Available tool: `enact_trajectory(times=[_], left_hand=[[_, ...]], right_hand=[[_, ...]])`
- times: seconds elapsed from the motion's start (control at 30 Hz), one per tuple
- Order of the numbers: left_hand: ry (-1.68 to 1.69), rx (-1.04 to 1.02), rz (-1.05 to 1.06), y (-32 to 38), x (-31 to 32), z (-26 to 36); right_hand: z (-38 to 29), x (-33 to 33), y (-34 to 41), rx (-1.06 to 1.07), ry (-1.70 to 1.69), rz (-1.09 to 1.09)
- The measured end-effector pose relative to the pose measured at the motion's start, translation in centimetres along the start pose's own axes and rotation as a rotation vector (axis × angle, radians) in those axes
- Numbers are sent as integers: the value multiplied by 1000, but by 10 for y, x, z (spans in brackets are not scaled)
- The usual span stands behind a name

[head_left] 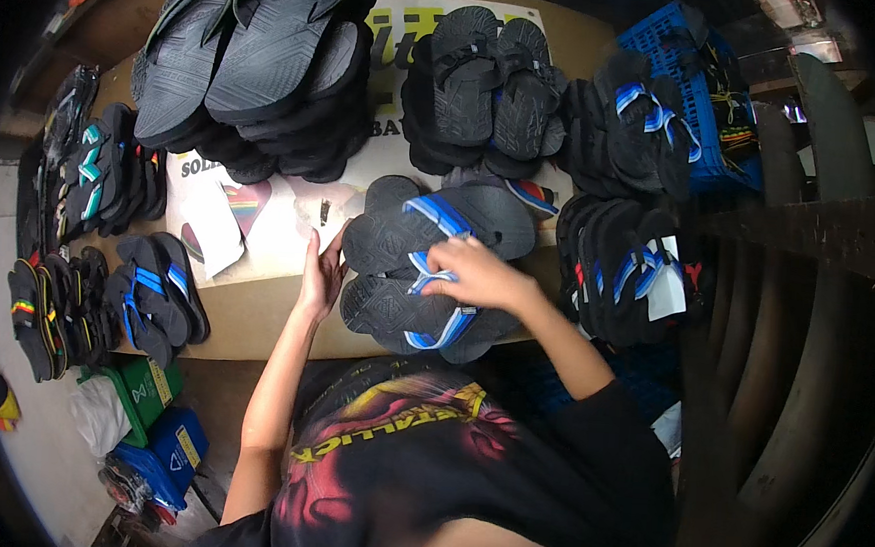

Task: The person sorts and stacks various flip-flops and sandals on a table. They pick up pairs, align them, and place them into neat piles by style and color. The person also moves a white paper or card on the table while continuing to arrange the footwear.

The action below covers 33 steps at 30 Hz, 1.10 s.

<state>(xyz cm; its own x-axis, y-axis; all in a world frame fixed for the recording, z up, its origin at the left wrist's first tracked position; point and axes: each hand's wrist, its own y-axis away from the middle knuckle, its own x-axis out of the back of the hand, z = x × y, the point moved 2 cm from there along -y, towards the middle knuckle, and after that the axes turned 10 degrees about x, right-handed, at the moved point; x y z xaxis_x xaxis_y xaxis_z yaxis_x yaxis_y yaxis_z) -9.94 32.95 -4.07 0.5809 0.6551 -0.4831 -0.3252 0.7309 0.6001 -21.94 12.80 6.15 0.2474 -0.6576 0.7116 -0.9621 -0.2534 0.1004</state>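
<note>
A stack of black flip-flops (391, 229) with blue and white striped straps lies before me, toe ends to the left. My right hand (475, 276) pinches a striped strap (421, 263) near the middle of the stack. Thumb apart from its fingers, my left hand (321, 278) stands upright at the toe end. Its fingertips meet the edge of the upper sole; whether they press on it is hard to see. Another striped strap (449, 331) crosses the nearer flip-flop, below my right wrist.
Tall piles of black sandals (270, 60) and strapped sandals (460, 87) stand farther back on the table (276, 324). More flip-flops (625, 270) flank the right side, others (155, 286) the left. A blue plastic crate (651, 31) sits at the back right. Bins (148, 391) stand below left.
</note>
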Motion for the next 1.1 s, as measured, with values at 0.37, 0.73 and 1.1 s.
enact_trajectory(times=[0.37, 0.73, 1.1], left_hand=[[-102, -9, 150, 10, -7, -20], [-107, -109, 129, 35, -10, -21], [-250, -105, 252, 50, 2, -17]], right_hand=[[207, 139, -103, -720, 372, 879], [-16, 123, 53, -345, 376, 914], [62, 77, 0, -284, 92, 487]])
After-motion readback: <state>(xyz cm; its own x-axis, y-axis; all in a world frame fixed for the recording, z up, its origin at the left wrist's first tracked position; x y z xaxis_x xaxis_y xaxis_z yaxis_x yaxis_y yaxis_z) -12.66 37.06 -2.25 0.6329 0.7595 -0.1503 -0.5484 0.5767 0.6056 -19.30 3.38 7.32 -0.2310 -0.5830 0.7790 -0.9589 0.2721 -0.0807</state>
